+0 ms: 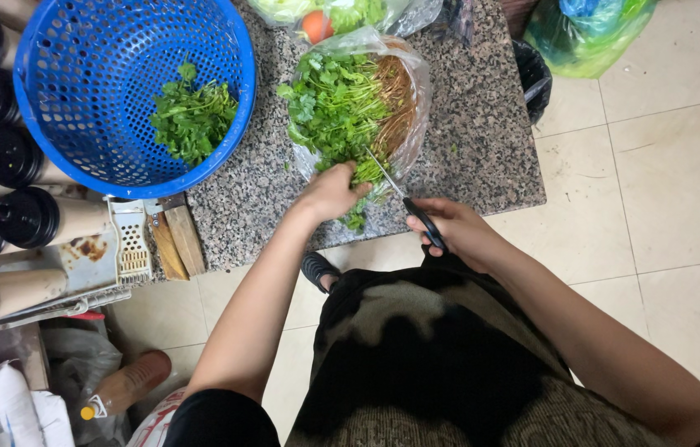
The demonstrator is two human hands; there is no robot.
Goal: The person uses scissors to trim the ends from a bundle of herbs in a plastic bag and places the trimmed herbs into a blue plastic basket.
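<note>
Nearest, at the counter's front edge: right hand (457, 230) closed through the black loops of a pair of scissors (406, 201), blades angled up and left toward the herb stems. Just beside it, left hand (333, 192) clenched around a bunch of green leafy herbs (335, 112), gripping low on the stems where the leaves thin out. Scissor tips close to the left fingers, nearly touching the bunch; whether the blades stand apart or shut is too small to tell.

Bunch lying in an opened clear plastic bag (413, 73) on the speckled granite counter (482, 141), leaves to the left, pale brown roots (397, 103) fanned to the right.

For a clean cut, by judgement: stems pinched tight and level, blades set across them between leaves and roots, fingertips tucked back from the steel, bag film kept clear of the blades.

Farther left: blue perforated basket (76, 108) on the counter, holding a small heap of trimmed green leaves (192, 120). Beyond the bag, at the counter's far edge, another clear bag with lettuce and a tomato (315, 25). Along the left edge, a row of dark-capped bottles (10, 157).
</note>
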